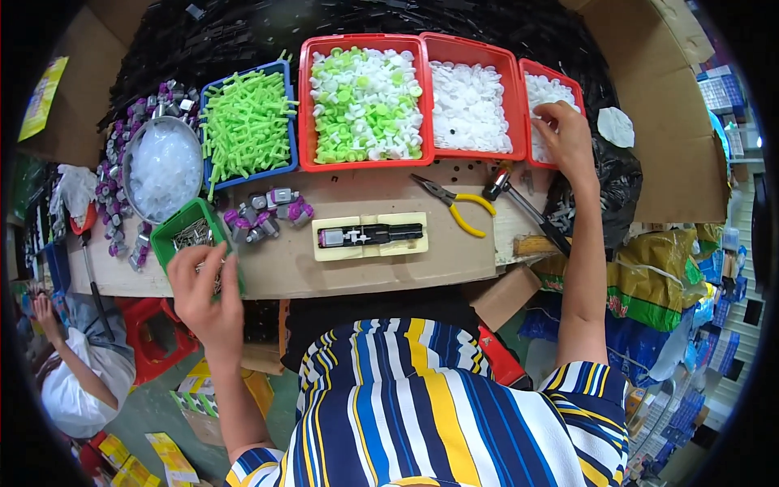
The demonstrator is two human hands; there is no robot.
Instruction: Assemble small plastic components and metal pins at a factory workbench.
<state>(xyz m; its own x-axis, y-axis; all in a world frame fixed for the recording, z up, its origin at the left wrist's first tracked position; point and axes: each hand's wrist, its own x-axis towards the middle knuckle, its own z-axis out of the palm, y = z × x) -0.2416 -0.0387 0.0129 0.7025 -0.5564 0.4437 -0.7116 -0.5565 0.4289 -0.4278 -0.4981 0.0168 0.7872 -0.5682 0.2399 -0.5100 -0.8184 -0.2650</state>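
My left hand is over the near edge of a green bin of small metal pins. Its fingers are curled down, and what they may hold is hidden. Far to the right, my right hand reaches into a small red bin of white plastic parts. Thumb and index finger come together there; anything between them is too small to make out. Between the hands, a cream fixture block lies on the table, holding a black plastic assembly with a small motor at its left end.
Yellow-handled pliers and a hammer lie right of the fixture. Loose motors sit left of it. Behind stand a blue bin of green parts and larger red bins. Another person sits at far left.
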